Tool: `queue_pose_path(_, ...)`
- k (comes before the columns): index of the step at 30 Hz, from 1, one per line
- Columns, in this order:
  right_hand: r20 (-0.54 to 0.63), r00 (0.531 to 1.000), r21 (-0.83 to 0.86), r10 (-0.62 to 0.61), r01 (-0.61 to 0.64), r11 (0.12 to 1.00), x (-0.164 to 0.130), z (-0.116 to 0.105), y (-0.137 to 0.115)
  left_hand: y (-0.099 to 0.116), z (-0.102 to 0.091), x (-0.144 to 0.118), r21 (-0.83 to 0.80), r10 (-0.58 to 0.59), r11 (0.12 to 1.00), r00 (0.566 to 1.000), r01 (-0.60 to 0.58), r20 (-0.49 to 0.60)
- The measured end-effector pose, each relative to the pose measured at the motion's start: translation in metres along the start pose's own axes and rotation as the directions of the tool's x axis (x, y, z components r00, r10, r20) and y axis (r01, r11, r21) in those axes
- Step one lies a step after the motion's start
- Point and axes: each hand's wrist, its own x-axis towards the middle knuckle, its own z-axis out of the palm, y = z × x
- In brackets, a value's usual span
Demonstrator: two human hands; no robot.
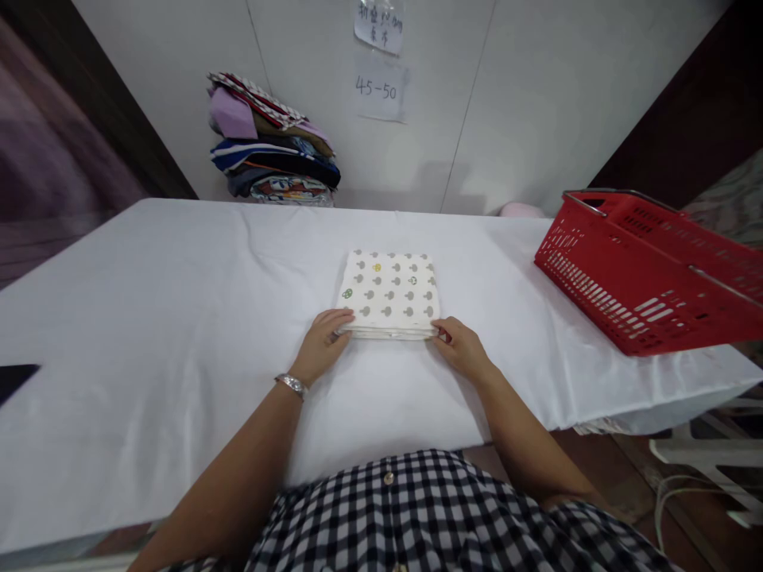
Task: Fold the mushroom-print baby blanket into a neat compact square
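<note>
A folded white cloth [390, 290], printed with small grey tree-like shapes and a few yellow and green ones, lies flat in a neat near-square on the white-covered table [179, 318]. Its layered near edge faces me. At the near left corner my left hand [325, 338], with a silver bracelet at the wrist, pinches the layers between thumb and fingers. My right hand [462, 345] grips the near right corner in the same way.
A red plastic basket [632, 278] with metal handles stands at the table's right side. Behind the far edge, a stack of folded fabrics [271, 147] rises against the wall. Paper signs [380, 87] hang on the wall. A dark flat object [15, 380] lies at the left.
</note>
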Motion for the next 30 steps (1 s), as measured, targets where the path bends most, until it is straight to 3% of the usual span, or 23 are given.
queue_pose_path(17,-0.131,0.991,-0.107,0.005,-0.019,0.994,0.000,0.013,0.005,-0.004,0.003,0.000,0.054,0.017,0.998,1.000,-0.017,0.000)
queue_pose_path(23,-0.245,0.969,-0.122,0.007,-0.038,0.992,0.002,0.014,0.002,-0.004,0.005,0.002,0.091,0.025,0.996,1.000,-0.024,-0.016)
queue_pose_path(30,-0.232,0.973,-0.143,0.003,-0.037,0.989,0.003,0.016,0.006,-0.003,0.005,0.003,0.083,0.000,0.997,0.999,0.003,-0.039)
